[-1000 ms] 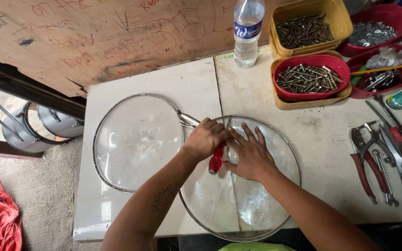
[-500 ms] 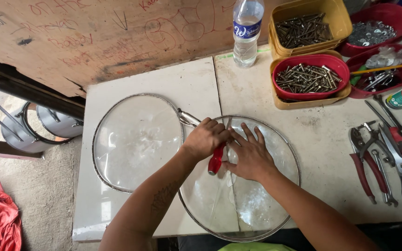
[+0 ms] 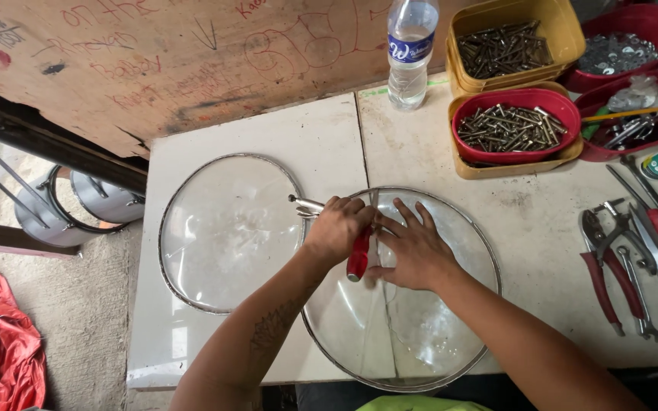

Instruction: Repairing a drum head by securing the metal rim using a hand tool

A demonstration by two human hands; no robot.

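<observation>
We're over the white worktop [image 3: 215, 350] — two glass lids on it. The near glass lid [image 3: 420, 335] sits at the front edge, mid-worktop, w/ the second lid [image 3: 226, 232] just beside it toward the left edge, rims overlapping or touching, can't tell which. Our right hand [image 3: 416, 251] lies flat on the near lid, fingers spread, gripping nothing. Our left hand [image 3: 340, 228] is clenched round a red-handled tool [image 3: 359, 259] — long axis running roughly front-to-back, red end toward us, metal tip [image 3: 305, 204] poking left at the rims. Tool's between both hands; left has it. Bins of screws [image 3: 515, 125] at the back-right corner, pliers [image 3: 611, 278] by the right edge.
</observation>
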